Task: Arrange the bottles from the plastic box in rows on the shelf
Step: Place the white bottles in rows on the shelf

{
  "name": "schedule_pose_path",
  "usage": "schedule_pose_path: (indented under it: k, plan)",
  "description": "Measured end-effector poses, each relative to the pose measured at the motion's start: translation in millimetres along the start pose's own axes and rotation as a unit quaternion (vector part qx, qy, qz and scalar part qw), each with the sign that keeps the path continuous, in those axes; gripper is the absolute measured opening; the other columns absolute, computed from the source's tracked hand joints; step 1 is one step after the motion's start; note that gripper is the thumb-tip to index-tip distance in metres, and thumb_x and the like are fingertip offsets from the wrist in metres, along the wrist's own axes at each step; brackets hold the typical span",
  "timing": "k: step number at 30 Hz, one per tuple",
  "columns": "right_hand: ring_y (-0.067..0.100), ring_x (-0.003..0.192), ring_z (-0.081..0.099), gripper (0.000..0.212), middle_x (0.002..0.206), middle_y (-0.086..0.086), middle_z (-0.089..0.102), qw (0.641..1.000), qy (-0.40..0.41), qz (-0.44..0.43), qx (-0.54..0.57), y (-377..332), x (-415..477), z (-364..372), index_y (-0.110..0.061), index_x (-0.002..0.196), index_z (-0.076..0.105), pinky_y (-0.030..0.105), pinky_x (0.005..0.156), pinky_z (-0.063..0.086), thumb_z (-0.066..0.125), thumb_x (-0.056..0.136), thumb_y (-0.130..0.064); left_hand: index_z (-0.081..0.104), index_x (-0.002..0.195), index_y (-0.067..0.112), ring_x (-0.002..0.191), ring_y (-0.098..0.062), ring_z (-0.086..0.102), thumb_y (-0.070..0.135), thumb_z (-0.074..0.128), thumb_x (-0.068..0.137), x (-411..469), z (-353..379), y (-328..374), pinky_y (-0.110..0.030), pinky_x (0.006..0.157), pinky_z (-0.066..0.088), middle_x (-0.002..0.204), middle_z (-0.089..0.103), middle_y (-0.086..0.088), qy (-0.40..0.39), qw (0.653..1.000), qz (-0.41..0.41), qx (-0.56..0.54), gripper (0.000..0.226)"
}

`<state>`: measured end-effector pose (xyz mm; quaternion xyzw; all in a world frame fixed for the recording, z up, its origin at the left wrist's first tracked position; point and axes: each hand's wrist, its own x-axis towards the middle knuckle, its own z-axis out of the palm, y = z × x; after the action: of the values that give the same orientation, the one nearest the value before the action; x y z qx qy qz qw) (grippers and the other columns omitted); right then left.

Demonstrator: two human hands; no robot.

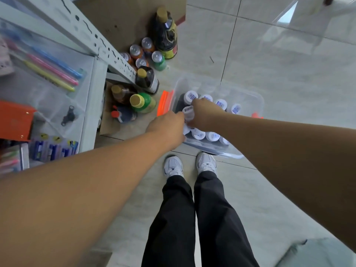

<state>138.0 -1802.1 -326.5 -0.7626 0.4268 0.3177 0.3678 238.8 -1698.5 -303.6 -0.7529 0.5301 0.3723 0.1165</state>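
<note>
View straight down from a standing person's head. At nine o'clock, a grey metal shelf [94, 93] holds bagged pens and small goods. At eleven o'clock, loose drink bottles [142, 102] and cans [146, 53] stand on the tiled floor [279, 74] beside the shelf's foot. Just left of centre, the left hand [167, 124] reaches down to the near left corner of the plastic box [258, 97]. Its fingers are hidden under the knuckles, so it cannot be told whether they grasp anything. At centre, between the two hands, one raised bottle [188, 112] with a white barcoded cap stands higher than its neighbours. The right hand [203, 114] is touching it from the right, fingers curled round its side in a grip. At one o'clock, more white-capped bottles [221, 103] stand upright in rows inside the box, which sits on the floor in front of the person's shoes [173, 167]. To do this step well, the bottle likely needs lifting straight up, clear of the packed neighbours, before it is swung toward nine o'clock.
</note>
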Motion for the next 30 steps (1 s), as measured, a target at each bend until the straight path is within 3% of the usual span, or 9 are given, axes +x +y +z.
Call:
schedule_pose_path:
  k: [3,6,11,13,15,17,22,25,30]
  plan:
    - [0.024,0.083,0.054,0.032,0.102,0.005,0.046,1.0,-0.003,0.014,0.004,7,3,3,-0.015,0.1,0.049,0.03,0.064,0.039,0.063,0.084,-0.04,0.049,0.099,0.017,0.096,-0.036,0.061,0.029,0.068,0.082,2,7,3,-0.035,0.064,0.035,0.107,0.062,-0.01,0.027,1.0,-0.006,-0.01,0.028]
    - [0.022,0.078,0.054,0.03,0.084,0.001,0.052,0.999,0.008,0.019,0.027,14,0,-1,-0.015,0.094,0.051,0.026,0.052,0.035,0.066,0.082,-0.037,0.056,0.11,0.015,0.097,-0.033,0.061,0.031,0.068,0.084,3,8,2,-0.034,0.066,0.04,0.107,0.066,-0.008,0.059,0.997,-0.003,-0.052,0.032]
    - [0.023,0.078,0.056,0.033,0.086,-0.001,0.058,0.997,0.026,-0.002,0.073,22,-18,-26,-0.018,0.094,0.054,0.026,0.062,0.04,0.076,0.076,-0.034,0.067,0.103,0.025,0.09,-0.025,0.063,0.048,0.072,0.08,-7,-19,3,-0.037,0.075,0.054,0.096,0.07,0.0,0.077,0.975,-0.018,-0.209,0.033]
    - [0.023,0.076,0.054,0.037,0.09,0.001,0.059,0.997,0.024,-0.01,0.078,20,-29,-48,-0.018,0.096,0.056,0.026,0.055,0.038,0.081,0.072,-0.031,0.07,0.096,0.023,0.085,-0.022,0.064,0.044,0.076,0.079,-14,-40,7,-0.033,0.071,0.053,0.091,0.071,0.001,0.074,0.965,-0.011,-0.252,0.028]
    - [0.023,0.081,0.055,0.043,0.098,0.002,0.061,0.997,0.026,-0.023,0.072,15,-45,-76,-0.017,0.105,0.06,0.026,0.061,0.039,0.083,0.071,-0.031,0.066,0.08,0.019,0.073,-0.019,0.06,0.04,0.078,0.079,-22,-67,11,-0.026,0.056,0.043,0.078,0.066,0.001,0.081,0.965,0.001,-0.251,0.024]
    - [0.024,0.089,0.057,0.049,0.103,0.002,0.063,0.995,0.048,-0.038,0.073,7,-63,-112,-0.014,0.112,0.062,0.028,0.068,0.04,0.083,0.071,-0.032,0.062,0.074,0.014,0.066,-0.018,0.055,0.039,0.078,0.079,-33,-103,18,-0.027,0.051,0.036,0.071,0.062,-0.001,0.083,0.965,0.014,-0.248,0.03]
    - [0.025,0.082,0.056,0.046,0.103,0.009,0.066,0.989,0.104,-0.085,0.055,-33,-134,-220,-0.007,0.105,0.066,0.028,0.059,0.041,0.084,0.07,-0.032,0.069,0.078,0.007,0.06,-0.017,0.054,0.041,0.078,0.078,-83,-223,31,-0.031,0.057,0.04,0.066,0.067,-0.005,0.098,0.967,0.046,-0.232,0.036]
    - [0.023,0.077,0.054,0.041,0.09,0.004,0.061,0.983,0.14,-0.113,0.044,-73,-196,-302,-0.011,0.093,0.066,0.025,0.053,0.036,0.086,0.067,-0.035,0.068,0.082,0.0,0.059,-0.019,0.054,0.039,0.077,0.078,-133,-316,41,-0.03,0.057,0.04,0.068,0.065,-0.015,0.113,0.966,0.05,-0.227,0.04]
    - [0.016,0.06,0.054,0.036,0.072,0.0,0.058,0.966,0.184,-0.182,-0.019,-151,-318,-436,-0.014,0.076,0.058,0.022,0.05,0.041,0.087,0.068,-0.034,0.07,0.077,0.01,0.059,-0.016,0.055,0.049,0.076,0.073,-246,-456,56,-0.029,0.058,0.041,0.069,0.066,-0.01,0.193,0.967,0.037,-0.159,0.04]
